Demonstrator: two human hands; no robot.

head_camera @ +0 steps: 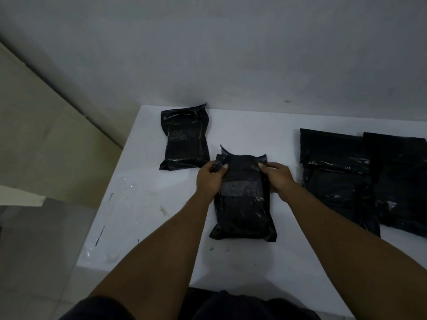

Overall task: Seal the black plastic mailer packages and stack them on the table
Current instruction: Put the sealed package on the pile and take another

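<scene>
currently, both of my hands are on one black plastic mailer package (242, 213) that lies flat on the white table (143, 218), its long axis running from 12 to 6 o'clock, directly ahead of me. positions below take this package as the dial centre.

my left hand (211, 179) grips the upper left corner at 10 o'clock, thumb on the top face, fingers curled round the edge. my right hand (278, 179) grips the upper right corner at 2 o'clock in the same way, thumb pressed on top and fingers wrapped over the side edge. the 12 o'clock end of the package is crumpled, with one corner of plastic sticking up. a lighter grey band (241, 188) crosses the package from side to side just below my thumbs. whether the flap is stuck down i cannot tell.

a second black mailer package (184, 137) lies flat at 11 o'clock, by the far left corner of the table, its near corner just beside my left hand.

at 3 o'clock, apart from my right hand, two more black plastic mailer bags lie side by side and touching: the inner bag (335, 172) and the outer bag (399, 181), which runs off the frame edge. whether others lie beneath them i cannot tell.

the 12 o'clock table edge meets a plain grey wall (231, 54). at 9 o'clock, past the table edge, is a pale tiled floor (46, 146). smears mark the table top at 8 o'clock.
</scene>
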